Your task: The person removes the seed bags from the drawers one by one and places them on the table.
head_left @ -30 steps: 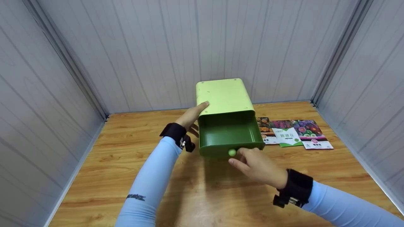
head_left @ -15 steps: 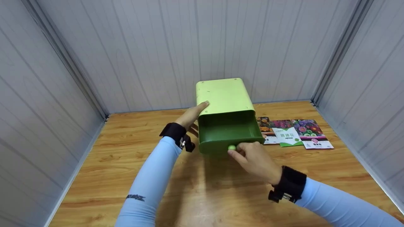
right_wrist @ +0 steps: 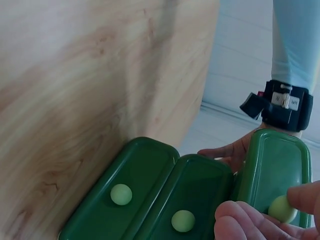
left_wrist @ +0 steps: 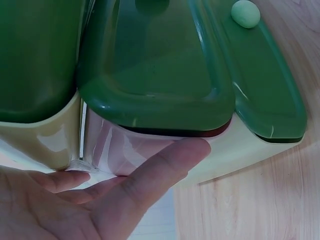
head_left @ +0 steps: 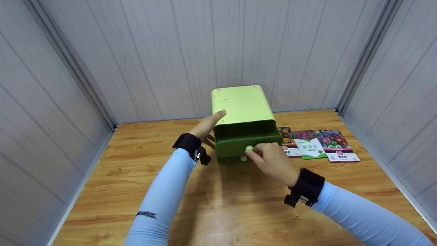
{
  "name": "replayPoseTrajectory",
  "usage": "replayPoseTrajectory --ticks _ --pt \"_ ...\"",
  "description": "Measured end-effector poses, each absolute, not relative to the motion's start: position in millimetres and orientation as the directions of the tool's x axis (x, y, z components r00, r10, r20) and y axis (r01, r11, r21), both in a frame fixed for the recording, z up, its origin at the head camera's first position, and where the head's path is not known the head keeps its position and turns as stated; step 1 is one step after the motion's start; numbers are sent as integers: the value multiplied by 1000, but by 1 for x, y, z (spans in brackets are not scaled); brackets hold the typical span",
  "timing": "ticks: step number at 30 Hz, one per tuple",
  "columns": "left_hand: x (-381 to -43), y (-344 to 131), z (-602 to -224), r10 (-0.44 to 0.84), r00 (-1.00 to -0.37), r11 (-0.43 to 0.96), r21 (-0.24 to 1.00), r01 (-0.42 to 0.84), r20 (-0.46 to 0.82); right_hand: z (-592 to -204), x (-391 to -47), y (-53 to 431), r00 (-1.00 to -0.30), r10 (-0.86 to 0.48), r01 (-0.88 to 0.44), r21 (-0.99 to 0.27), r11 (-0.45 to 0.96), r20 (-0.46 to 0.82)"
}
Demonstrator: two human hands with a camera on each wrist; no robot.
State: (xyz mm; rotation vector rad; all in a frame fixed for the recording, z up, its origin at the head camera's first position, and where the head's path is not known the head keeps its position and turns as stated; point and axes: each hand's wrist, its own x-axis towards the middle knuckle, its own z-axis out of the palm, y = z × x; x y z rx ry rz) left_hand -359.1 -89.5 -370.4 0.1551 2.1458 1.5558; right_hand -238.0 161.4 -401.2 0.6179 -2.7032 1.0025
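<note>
A pale yellow-green cabinet (head_left: pixel 244 104) with dark green drawers stands against the back wall. Its top drawer (head_left: pixel 228 149) is partly pulled out, and no contents show in the visible part. My right hand (head_left: pixel 276 161) pinches that drawer's round light green knob (right_wrist: pixel 282 209) between thumb and fingers. At the cabinet's left side, my left hand (head_left: pixel 206 127) steadies it, thumb on the top and the other fingers against the side wall. In the left wrist view those fingers (left_wrist: pixel 65 179) look straight. Two lower drawers (right_wrist: pixel 145 165) are pushed in, each with its own knob.
Several flower-picture packets, among them a white and green packet (head_left: pixel 311 148) and a purple-flowered packet (head_left: pixel 339 147), lie overlapping to the cabinet's right. The wooden tabletop (head_left: pixel 143 177) is bordered by grey panel walls (head_left: pixel 164 58) at the back and sides.
My right hand has moved forward, closing its fingers on the knob and sliding the top drawer further into the cabinet. My left hand has stayed in place.
</note>
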Motion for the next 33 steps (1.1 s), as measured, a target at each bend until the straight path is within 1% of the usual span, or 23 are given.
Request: replayPoseTrajectory --ticks 8,15,33 --pt "-361 -89 -370 374 -872 342 921 -188 -317 -398 -253 159 -919 -295 -395 -602 694 263" --pt "-365 -89 -374 368 -874 324 924 -200 -318 -397 -264 155 -921 -290 -391 -612 688 262" --pt "-362 -88 -372 357 -873 302 925 -228 -332 -396 -285 153 -935 -258 -355 -640 682 244"
